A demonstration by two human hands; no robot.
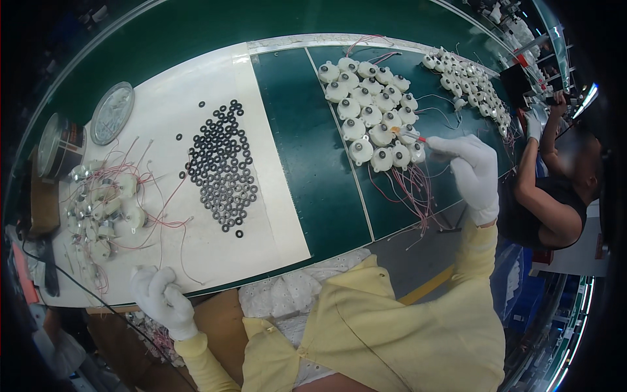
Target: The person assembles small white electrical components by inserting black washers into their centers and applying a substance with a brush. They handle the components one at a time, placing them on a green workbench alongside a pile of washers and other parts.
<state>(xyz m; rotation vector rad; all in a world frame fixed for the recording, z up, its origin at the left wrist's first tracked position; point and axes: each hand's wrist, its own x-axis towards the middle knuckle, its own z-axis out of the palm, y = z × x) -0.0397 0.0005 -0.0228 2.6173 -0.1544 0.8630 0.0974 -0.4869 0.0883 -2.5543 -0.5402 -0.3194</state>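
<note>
My right hand (471,171), in a white glove, pinches a slim brush (417,137) with a red and silver handle. Its amber-coloured tip reaches over the right part of a cluster of round white motors (370,115) with dark centres. Red and white wires (418,193) trail from these toward the table's near edge. At the front left edge, my gloved left hand (161,299) has its fingers curled in; whether they hold anything is hidden. Loose black rings (222,163) lie spread on the white board, beyond and to the right of that hand.
More motors with tangled wires (104,202) lie at the left. Behind them stand a tub (60,147) and a round clear lid (113,112). Another group of white motors (471,88) sits at the far right, near a co-worker (555,183). A dark cable (85,284) crosses the lower left.
</note>
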